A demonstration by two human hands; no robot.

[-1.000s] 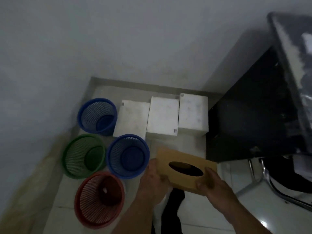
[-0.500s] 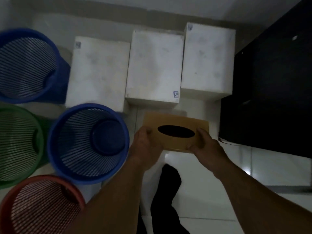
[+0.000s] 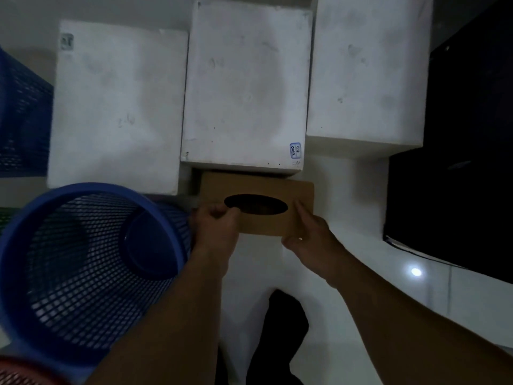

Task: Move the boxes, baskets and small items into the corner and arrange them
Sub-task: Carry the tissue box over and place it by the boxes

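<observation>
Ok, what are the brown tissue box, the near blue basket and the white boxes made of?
Tissue box: matte tan, crisp edges, likely thin wood or stiff card. Blue basket: moulded plastic, open mesh, solid smooth rim. White boxes: dull, smudged faces, perhaps foam or card; unclear.

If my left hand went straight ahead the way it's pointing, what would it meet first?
Probably the middle white box: the left hand, gripping the brown tissue box, points toward its near face, though depth is unclear.
</observation>
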